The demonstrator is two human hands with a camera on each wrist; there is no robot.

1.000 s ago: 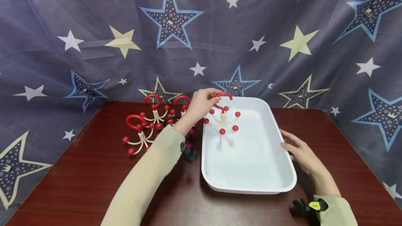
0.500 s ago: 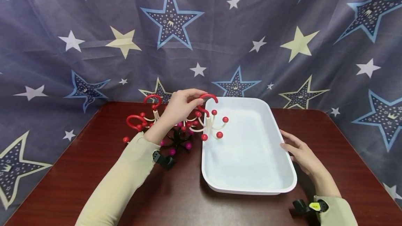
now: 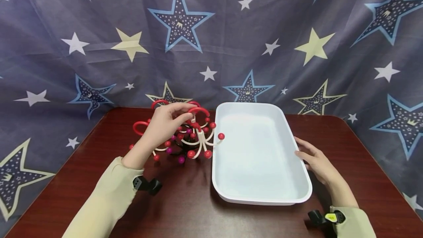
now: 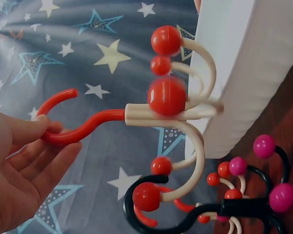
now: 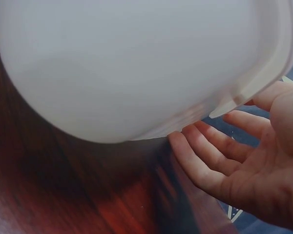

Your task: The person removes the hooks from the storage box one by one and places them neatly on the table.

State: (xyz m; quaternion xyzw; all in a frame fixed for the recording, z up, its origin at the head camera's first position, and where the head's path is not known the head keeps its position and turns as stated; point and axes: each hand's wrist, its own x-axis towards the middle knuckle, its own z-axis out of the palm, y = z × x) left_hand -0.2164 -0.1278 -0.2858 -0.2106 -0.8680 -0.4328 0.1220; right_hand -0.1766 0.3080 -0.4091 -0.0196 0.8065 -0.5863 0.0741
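Note:
My left hand (image 3: 163,124) pinches the red hook of a cream multi-arm hook hanger (image 4: 141,114) between thumb and fingers. Its curved arms end in red balls, and in the head view it hangs over the tray's left edge. Behind and below it is a black hanger (image 4: 244,207) with magenta balls, partly covered in the head view. More red-hooked hangers, one showing its hook (image 3: 140,124), stand behind my left hand and are mostly hidden by it. At the white tray's (image 3: 257,157) right side, my right hand (image 3: 315,159) touches the outer wall with loosely bent fingers.
The tray stands on a dark red-brown table (image 3: 185,208), right of the hangers. A grey-blue curtain (image 3: 211,47) with stars hangs just behind the table's back edge.
My left hand has carried the held hanger leftward from over the tray to its left edge, and slightly nearer. The tray's inside is now bare. The right hand has not moved.

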